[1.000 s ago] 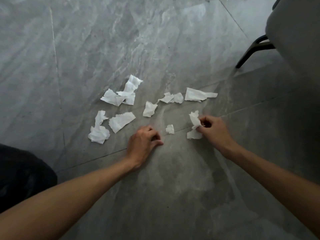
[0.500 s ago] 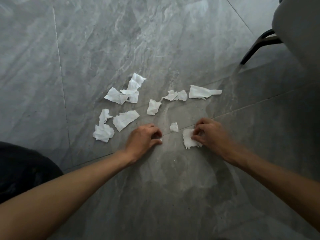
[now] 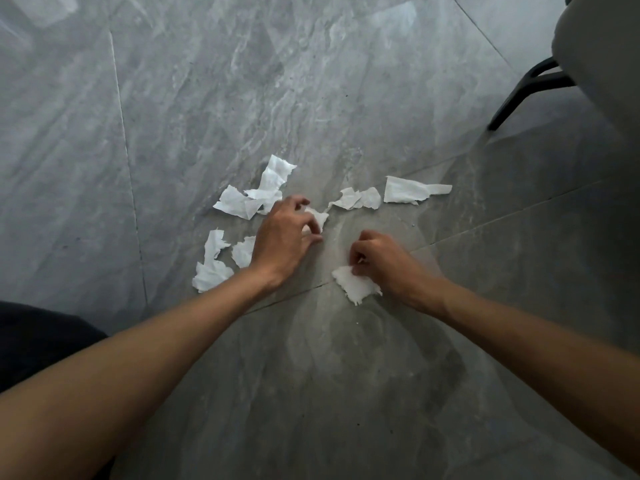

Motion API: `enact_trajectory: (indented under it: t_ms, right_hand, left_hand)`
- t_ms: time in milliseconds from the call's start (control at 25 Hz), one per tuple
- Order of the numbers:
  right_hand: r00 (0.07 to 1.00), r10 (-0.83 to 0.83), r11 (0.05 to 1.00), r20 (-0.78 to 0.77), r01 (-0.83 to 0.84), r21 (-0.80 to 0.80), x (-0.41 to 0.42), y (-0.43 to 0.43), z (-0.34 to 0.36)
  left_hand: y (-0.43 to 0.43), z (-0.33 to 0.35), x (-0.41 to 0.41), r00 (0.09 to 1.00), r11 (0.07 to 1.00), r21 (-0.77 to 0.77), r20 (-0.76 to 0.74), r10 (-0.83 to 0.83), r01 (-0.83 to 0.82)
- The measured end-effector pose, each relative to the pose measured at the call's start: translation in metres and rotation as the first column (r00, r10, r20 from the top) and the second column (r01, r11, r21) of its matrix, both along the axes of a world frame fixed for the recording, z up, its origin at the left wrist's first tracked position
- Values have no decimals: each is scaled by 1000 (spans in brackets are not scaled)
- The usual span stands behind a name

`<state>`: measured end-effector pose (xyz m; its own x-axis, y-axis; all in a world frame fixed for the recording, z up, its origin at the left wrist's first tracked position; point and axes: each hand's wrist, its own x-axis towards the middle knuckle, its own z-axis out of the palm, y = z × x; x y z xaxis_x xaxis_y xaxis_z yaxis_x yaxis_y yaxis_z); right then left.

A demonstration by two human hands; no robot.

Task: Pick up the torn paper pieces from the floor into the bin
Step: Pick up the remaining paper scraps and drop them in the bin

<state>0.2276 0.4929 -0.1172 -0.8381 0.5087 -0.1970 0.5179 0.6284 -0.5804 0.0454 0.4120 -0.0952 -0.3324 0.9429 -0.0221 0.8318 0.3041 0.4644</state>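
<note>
Several torn white paper pieces lie scattered on the grey marble floor (image 3: 311,98). My right hand (image 3: 384,261) is closed on a crumpled paper piece (image 3: 356,285) that hangs from under its fingers onto the floor. My left hand (image 3: 285,237) reaches over a small paper scrap (image 3: 320,218), fingers curled around it and touching it. Other pieces lie to the left (image 3: 211,271), behind the left hand (image 3: 270,183), and at the back right (image 3: 408,190). A folded scrap (image 3: 360,199) lies between them. No bin is in view.
A grey chair seat (image 3: 602,46) with a black leg (image 3: 519,95) stands at the upper right. Dark clothing (image 3: 38,341) shows at the lower left. Tile joints cross the floor.
My left hand moved forward from the near floor onto the small scrap in the middle. My right hand keeps hold of its paper, and the tiny scrap between the hands is no longer visible.
</note>
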Motion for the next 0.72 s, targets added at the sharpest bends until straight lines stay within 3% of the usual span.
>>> enact_trajectory:
  t_ms: [160,320,440,560,720]
  right_hand:
    - [1000,-27,1000,-17,27,7,10,2,-5]
    - [977,-196,980,-79,192,-58,17,7,-6]
    - [971,-217,974,-96,210,-83,7,-1,-4]
    - [976,-184,980,-114,173,-103,-10,-10,0]
    - [984,-147,986,-103,137,-98,-22,-19,8]
  left_hand:
    - [29,-3,-1,994,980,-169,-15,-109,105]
    - [15,3,-2,992,991,-77,66,-108,113]
    - [-10,18,-25,989,1000,-22,148,-8,11]
    - [-40,26,-56,971,988,-143,221,92,-61]
    - [-55,11,-67,993,949,-310,87,81,-50]
